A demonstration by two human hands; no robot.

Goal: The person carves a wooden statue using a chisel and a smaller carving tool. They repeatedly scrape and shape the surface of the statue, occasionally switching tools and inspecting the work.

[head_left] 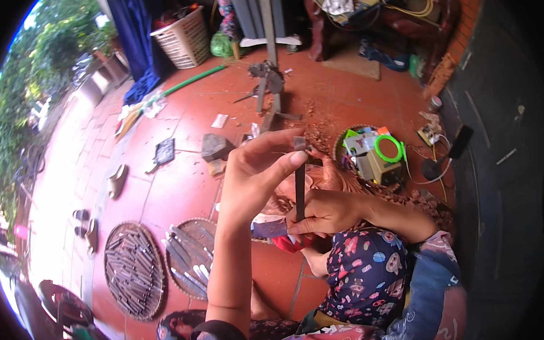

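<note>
Raised over my lap, my left hand [256,169] pinches the upper end of a dark, narrow metal bar [300,187] that looks like a carving chisel, between thumb and fingers. The bar stands nearly upright. My right hand [328,213] closes round its lower end, the thumb lying along it. A flat purple-grey piece [269,229] sticks out to the left from under the right hand; whether that hand grips it too is unclear. Behind both hands lies a reddish-brown carved wooden piece [345,181], partly hidden by them.
Left of my legs, one round tray [109,254] bears many dark tools; another [180,227] bears light-bladed ones. Ahead right, a basket [339,150] holds boxes and a green-rimmed round item [389,149]. Wood chips, a grey block [216,147] and a metal stand [267,80] occupy the tiled floor.
</note>
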